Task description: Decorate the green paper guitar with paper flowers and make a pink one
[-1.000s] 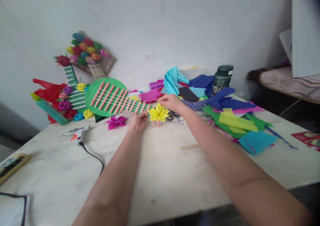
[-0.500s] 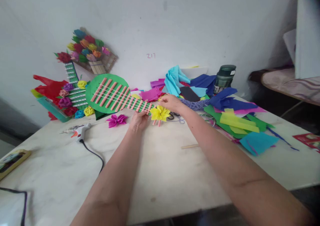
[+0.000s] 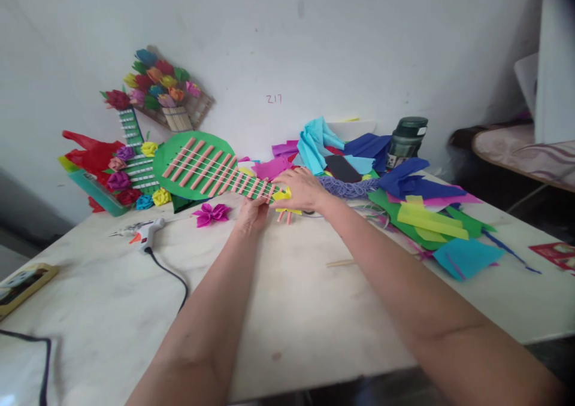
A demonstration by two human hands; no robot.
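Head view, one moment.

- Left hand (image 3: 254,211): placed under the neck end of the green paper guitar (image 3: 197,165). The fingers are curled up around the neck, closed on it from below; the fingertips are hidden behind the neck.
- Right hand (image 3: 300,189): laid over the yellow paper flower (image 3: 283,196) at the neck's end. The fingers are stretched nearly flat and slightly apart, resting on the flower; no pinch is seen. Most of the flower is covered, and only petals at the hand's 8 o'clock edge are visible.
- Green paper guitar: held just above the table (image 3: 287,316), its round body toward 10 o'clock from the hands. Pink strips are set across the body and neck, with pale strings over them.
- Magenta paper flower (image 3: 210,214): on the table at 9 o'clock from the left hand, near but apart.
- Glue gun (image 3: 144,233): further out at 9 o'clock, its black cord run toward 5 o'clock.
- Second guitar (image 3: 130,167), edged with paper roses, is leaned on the wall at 10 o'clock.
- Coloured paper scraps (image 3: 426,214) are heaped at 3 o'clock from the right hand; a dark green bottle (image 3: 405,138) stands behind them at 2 o'clock.
- Wooden stick (image 3: 340,263): lies on the table at 5 o'clock from the right hand.
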